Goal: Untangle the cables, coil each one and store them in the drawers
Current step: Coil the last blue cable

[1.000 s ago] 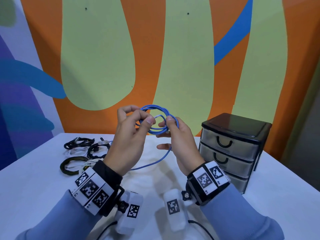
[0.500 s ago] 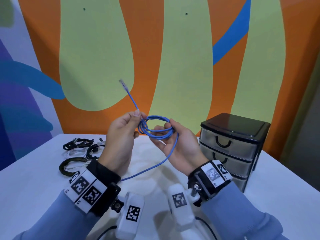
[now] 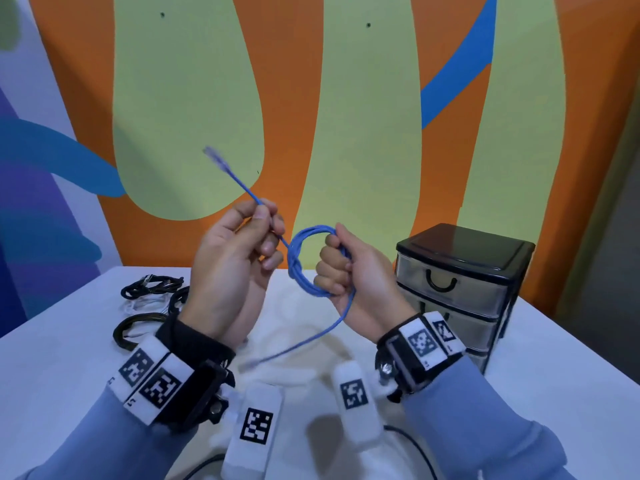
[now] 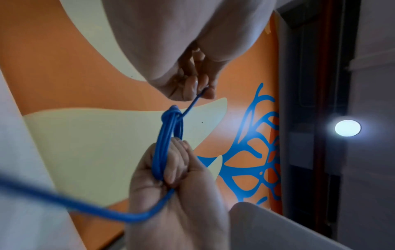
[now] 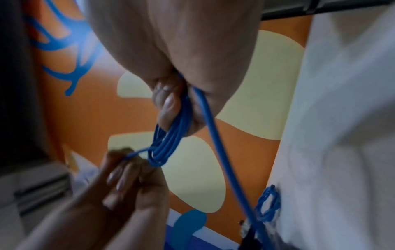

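Note:
A blue network cable (image 3: 300,268) is wound into a small coil held above the table between both hands. My right hand (image 3: 333,265) grips the coil's right side in a fist, and the coil (image 5: 169,143) runs under its fingers. My left hand (image 3: 264,218) pinches the free end, which leaves a wrap on the coil's left side (image 4: 173,113) and sticks up-left to its plug (image 3: 215,156). The other tail (image 3: 313,337) hangs from the right fist toward the table. A black three-drawer unit (image 3: 460,282) stands to the right, drawers closed.
Several dark coiled cables (image 3: 152,289) and an olive one (image 3: 135,322) lie on the white table (image 3: 554,358) at the left, behind my left wrist. The orange and green painted wall (image 3: 346,133) stands just behind the table.
My left hand has drawn the free end up and to the left, tightening its wrap round the coil. My right hand has closed into a fist on the coil, and the tail's end has lifted nearer.

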The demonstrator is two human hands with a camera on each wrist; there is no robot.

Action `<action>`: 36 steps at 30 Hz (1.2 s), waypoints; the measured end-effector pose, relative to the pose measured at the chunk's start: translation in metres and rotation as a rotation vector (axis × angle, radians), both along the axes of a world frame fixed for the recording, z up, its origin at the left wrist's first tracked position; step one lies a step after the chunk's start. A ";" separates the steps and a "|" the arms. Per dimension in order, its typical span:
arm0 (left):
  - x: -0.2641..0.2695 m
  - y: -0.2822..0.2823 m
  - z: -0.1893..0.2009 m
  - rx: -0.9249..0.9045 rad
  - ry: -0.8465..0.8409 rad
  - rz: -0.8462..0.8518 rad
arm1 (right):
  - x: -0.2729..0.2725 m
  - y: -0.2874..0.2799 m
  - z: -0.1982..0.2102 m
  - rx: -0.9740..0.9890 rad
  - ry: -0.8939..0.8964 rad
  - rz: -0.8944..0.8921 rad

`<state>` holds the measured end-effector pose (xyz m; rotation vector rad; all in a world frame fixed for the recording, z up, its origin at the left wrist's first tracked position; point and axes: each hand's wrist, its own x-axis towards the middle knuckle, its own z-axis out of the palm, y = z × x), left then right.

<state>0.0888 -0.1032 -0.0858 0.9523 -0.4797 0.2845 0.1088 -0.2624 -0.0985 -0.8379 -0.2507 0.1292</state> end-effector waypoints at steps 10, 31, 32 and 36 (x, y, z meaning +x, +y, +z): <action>-0.015 -0.006 -0.012 0.680 -0.225 -0.083 | 0.004 -0.020 0.000 0.208 0.139 0.026; -0.009 -0.006 -0.018 1.007 -0.506 0.426 | -0.006 0.002 -0.001 -0.032 -0.089 -0.027; -0.010 -0.006 -0.017 0.975 -0.473 0.410 | -0.007 0.004 -0.002 -0.044 -0.099 -0.018; -0.014 -0.006 -0.011 0.851 -0.298 0.426 | -0.011 0.011 -0.004 -0.069 -0.125 0.019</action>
